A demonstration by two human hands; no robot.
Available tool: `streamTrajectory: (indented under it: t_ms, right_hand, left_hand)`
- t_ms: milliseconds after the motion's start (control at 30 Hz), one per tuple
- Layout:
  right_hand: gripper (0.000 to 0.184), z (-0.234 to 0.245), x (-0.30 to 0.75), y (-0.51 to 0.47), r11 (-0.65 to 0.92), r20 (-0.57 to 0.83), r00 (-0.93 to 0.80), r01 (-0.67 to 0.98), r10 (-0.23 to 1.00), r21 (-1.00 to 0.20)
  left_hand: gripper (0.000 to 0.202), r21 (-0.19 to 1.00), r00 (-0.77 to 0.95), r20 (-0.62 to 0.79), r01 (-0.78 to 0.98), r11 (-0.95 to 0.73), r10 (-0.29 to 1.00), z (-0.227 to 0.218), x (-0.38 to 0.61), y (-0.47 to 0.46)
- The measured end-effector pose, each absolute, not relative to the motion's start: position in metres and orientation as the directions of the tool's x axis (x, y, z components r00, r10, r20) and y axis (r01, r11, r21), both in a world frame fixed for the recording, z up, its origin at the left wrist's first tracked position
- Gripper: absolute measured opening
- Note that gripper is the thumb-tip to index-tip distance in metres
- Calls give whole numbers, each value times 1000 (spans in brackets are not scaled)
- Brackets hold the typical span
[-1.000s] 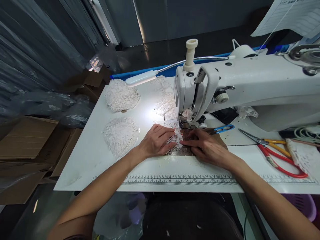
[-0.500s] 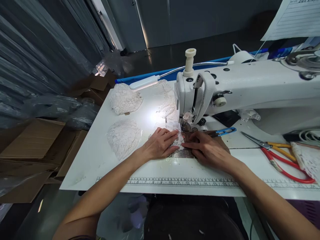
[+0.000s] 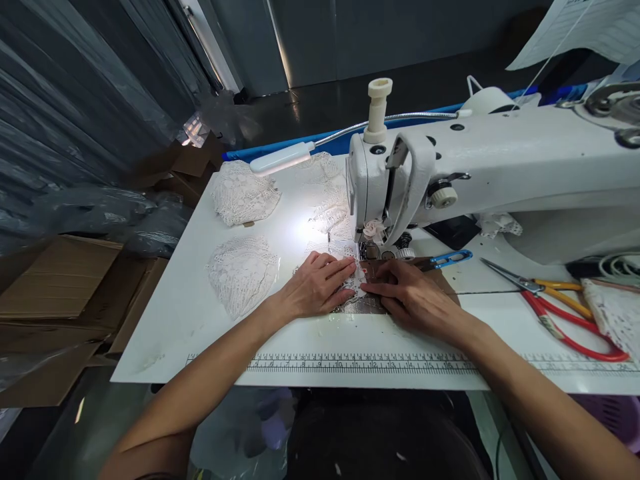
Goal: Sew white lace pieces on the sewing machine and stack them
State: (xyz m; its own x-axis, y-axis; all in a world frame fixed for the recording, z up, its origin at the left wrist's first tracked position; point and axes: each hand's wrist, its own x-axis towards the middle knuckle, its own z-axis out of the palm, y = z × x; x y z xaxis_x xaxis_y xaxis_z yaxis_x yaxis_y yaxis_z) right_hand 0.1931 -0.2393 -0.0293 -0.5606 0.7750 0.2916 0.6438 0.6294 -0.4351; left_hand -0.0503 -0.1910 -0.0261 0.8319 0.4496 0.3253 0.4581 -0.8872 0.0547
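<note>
My left hand [image 3: 320, 283] lies flat and open on a small piece of white lace [image 3: 358, 279], pressing it on the sewing machine bed beside the needle area. On the lace's right side, my right hand [image 3: 407, 290] touches its edge with an outstretched index finger. The other fingers of that hand are bent but apart. The presser foot of the white sewing machine [image 3: 480, 167] stands just beyond both hands; its needle is too small to make out. Behind the right hand lie blue thread snips [image 3: 453, 259], their blades partly hidden.
Two lace pieces, an upper one [image 3: 245, 193] and a lower one [image 3: 243, 275], lie to the left. A lit lamp [image 3: 281, 159] hangs over more lace [image 3: 331, 210]. Red-and-yellow-handled scissors [image 3: 555, 307] rest at right. A ruler strip [image 3: 340, 364] runs along the front edge.
The camera view has shifted slightly. Both hands keep nearly the same place on the lace, with the right index finger still at its edge.
</note>
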Motion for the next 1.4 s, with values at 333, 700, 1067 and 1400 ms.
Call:
streamTrajectory:
  t_ms: [333,700,1067,1400]
  right_hand:
    - [35,-32,194,-238,640,288,-574,648,767,-414]
    - [34,-34,188,-237,606,305,-525,717,794,-344]
    - [34,-32,185,-236,581,302,-498,735,813,-350]
    - [34,-35,184,-237,550,295,-465,737,835,-393]
  left_hand:
    - [41,50,852,265,455,-889,451,-20,-48,-187]
    - [37,27,882,250,407,-913,400,-19,-45,-165]
    - [35,111,847,307,421,-900,434,-24,-45,-164]
    - [36,117,841,322,421,-900,435,-26,-45,-166]
